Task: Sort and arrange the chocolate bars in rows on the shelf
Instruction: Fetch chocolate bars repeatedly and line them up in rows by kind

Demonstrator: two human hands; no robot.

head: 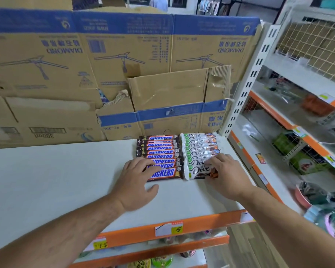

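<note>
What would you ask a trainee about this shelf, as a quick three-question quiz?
1. True or false: the Snickers row lies left of the Dove row.
2. What does the right hand pinch? A) the front Dove bar B) the Snickers row C) nothing
3. What stands behind both rows?

Key: 1 true. 2 A. 3 cardboard boxes.
</note>
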